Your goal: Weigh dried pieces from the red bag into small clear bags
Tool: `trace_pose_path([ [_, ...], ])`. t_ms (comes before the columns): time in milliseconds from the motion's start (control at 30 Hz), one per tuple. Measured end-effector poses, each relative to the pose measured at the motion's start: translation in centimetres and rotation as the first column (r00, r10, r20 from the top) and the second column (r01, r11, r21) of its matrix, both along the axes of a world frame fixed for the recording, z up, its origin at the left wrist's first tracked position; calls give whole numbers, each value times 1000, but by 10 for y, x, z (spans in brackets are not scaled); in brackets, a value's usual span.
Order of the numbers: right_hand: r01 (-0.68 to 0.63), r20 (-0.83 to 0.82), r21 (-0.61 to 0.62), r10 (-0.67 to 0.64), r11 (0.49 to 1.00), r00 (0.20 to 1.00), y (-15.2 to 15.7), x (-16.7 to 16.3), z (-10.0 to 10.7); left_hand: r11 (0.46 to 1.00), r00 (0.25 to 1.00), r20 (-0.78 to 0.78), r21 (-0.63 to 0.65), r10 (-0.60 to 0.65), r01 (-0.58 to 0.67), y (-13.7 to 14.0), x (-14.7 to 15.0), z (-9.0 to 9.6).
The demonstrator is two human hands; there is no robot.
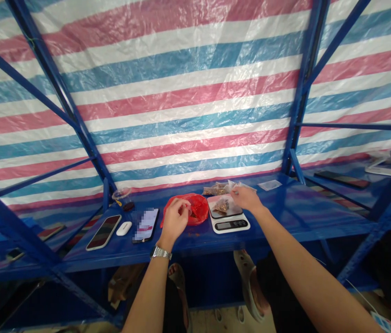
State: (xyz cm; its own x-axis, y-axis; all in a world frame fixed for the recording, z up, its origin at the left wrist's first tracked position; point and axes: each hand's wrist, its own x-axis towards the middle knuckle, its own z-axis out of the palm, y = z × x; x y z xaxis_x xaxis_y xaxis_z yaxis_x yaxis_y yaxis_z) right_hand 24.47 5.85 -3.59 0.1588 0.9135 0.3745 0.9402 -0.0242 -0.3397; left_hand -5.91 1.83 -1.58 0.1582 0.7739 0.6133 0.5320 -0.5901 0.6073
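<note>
My left hand [177, 216] is over the near left side of an open red plastic bag [200, 209], its fingers curled together. Whatever may be between those fingertips is too small to make out. To the right stands a white digital kitchen scale [212, 225] with a dark display panel. On its plate lies a small clear plastic bag [221, 206] with brown bits inside. My right hand [247, 198] reaches over the plate's right side, its fingers pinched at the upper edge of that small bag. Several similar filled bags [212, 190] lie behind the scale.
Left of the red bag lie a phone [149, 222] with a lit screen, a white earbud case [124, 228] and another phone [104, 232]. A clear plastic cup [122, 196] stands behind them. A flat clear bag [270, 185] is at the back right. Blue posts [294, 134] frame the shelf.
</note>
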Motion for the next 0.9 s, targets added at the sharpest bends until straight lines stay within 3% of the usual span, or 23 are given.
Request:
trace_pose_path([
  [133,-23,-26,-20,22,1000,999,4,10,-9,997,996,-25,-7,-80,80,-3,11,-3],
  [267,-63,-85,-33,60,997,995,7,14,-13,997,995,-57,-22,-79,78,-2,15,-8],
  [733,-95,-172,-67,83,993,982,4,9,-9,993,991,-75,-28,-115,113,-3,25,-10],
  [800,-116,-245,-42,102,992,964,2,6,-5,994,992,-66,-27,-110,108,-2,26,-10],
  [900,-223,-369,137,259,965,893,-1,0,5,993,993,-17,3,-118,118,1,30,-12],
])
